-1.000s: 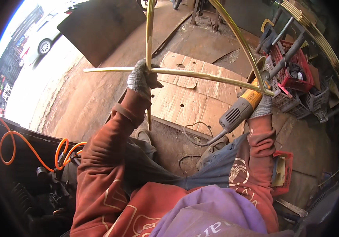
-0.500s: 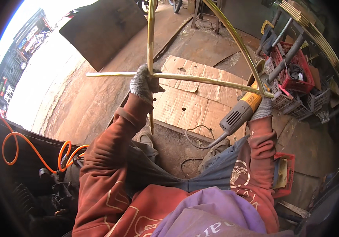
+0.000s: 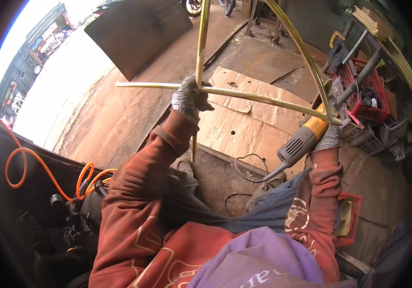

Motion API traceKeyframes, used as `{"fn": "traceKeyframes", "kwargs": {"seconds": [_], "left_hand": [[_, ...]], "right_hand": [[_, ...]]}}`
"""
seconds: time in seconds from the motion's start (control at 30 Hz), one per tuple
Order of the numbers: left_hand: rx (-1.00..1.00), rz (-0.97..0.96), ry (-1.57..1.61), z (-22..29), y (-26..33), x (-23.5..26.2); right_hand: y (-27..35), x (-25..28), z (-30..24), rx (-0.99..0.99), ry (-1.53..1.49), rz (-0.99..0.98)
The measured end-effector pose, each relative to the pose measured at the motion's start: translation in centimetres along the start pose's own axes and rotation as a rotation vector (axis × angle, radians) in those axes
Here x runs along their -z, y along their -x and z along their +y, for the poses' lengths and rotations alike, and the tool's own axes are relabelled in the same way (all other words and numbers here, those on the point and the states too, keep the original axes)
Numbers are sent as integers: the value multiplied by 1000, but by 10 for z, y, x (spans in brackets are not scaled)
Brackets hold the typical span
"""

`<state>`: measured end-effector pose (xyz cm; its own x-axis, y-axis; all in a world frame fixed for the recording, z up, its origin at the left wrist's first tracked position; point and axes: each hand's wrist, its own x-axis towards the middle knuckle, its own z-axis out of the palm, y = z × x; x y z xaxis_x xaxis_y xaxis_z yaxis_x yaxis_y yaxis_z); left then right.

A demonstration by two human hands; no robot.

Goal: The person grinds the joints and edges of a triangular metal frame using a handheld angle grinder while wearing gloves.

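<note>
A brass-coloured metal frame (image 3: 258, 97) of joined tubes, some straight and one curved, is held up in front of me. My left hand (image 3: 186, 98), in a grey knit glove, is closed around it where an upright tube meets the crossbar. At the frame's right corner is my right hand (image 3: 329, 137), also gloved, against a yellow and grey angle grinder (image 3: 298, 144). The grinder appears gripped, though its body and the tubes hide most of those fingers. Its disc end lies just behind the corner, and its cord hangs down towards my feet.
Flattened cardboard (image 3: 244, 125) covers the floor ahead. To the right stand red crates (image 3: 374, 108) and a bundle of brass-coloured rods (image 3: 393, 45). A dark flat panel (image 3: 138, 36) stands at the far left. An orange hose (image 3: 23, 163) coils at the left.
The whole view has shifted, so everything sits slightly further right and lower. Both hands keep their places on the frame and the grinder.
</note>
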<state>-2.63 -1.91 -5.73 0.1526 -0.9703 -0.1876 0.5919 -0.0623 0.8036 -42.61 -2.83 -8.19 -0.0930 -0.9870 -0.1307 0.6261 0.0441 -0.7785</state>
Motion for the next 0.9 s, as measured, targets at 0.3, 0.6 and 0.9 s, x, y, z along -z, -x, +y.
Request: {"fn": "traceKeyframes", "kwargs": {"seconds": [0.3,0.6,0.9], "left_hand": [[42,-7,-138,7,10,-10],[278,5,-101,2,22,-1],[219,-49,-214,-5,30,-10]], "right_hand": [[34,-29,-6,-32,-63,-51],[34,-42,-5,-43,-57,0],[19,-28,-5,-46,-143,-6]]}}
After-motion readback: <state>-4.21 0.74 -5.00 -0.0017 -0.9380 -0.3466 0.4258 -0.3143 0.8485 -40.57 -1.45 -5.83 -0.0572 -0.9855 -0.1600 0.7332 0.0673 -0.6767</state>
